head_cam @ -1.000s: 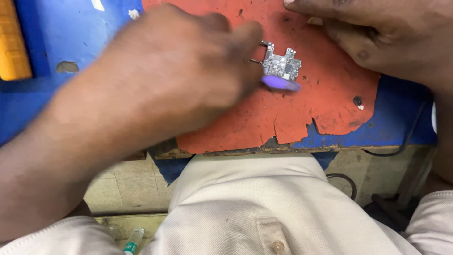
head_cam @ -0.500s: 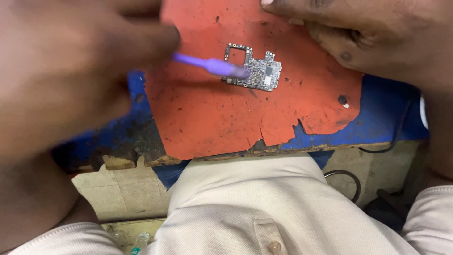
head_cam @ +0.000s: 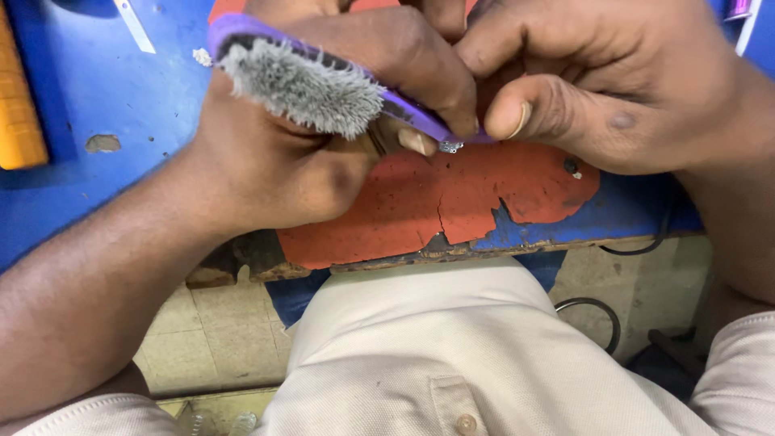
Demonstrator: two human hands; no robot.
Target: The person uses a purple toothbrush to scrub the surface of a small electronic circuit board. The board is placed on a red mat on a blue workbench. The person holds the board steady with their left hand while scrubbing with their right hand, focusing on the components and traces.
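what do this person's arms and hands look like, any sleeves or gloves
Both hands are bare, with no gloves: left hand, right hand. The forearms are bare too. Short cream sleeves end near the elbows, matching the cream buttoned shirt. No rings or watch show.

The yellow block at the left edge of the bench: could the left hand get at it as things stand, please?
Probably not right away: the left hand grips a purple brush, though nothing blocks the yellow block.
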